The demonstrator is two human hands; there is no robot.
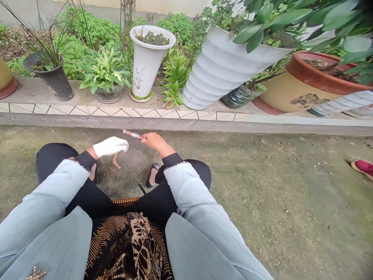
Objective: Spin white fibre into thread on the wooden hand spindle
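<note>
My left hand (110, 146) wears a white glove and its fingers are curled together; below it a small pinkish piece (116, 160) shows, and I cannot make out whether the hand holds it. My bare right hand (153, 140) is closed around the end of a thin rod-like tool (133, 135) with a silvery middle and reddish tip, which points left toward the gloved hand. Both hands hover above the concrete ground (262, 182) in front of my knees. Pale blue sleeves cover my arms.
A tiled ledge (122, 112) runs across ahead, carrying a dark pot (55, 81), a leafy plant (104, 70), a tall white pot (147, 58), a large ribbed white pot (221, 66) and a terracotta pot (305, 85). A red shoe (363, 167) lies at the far right.
</note>
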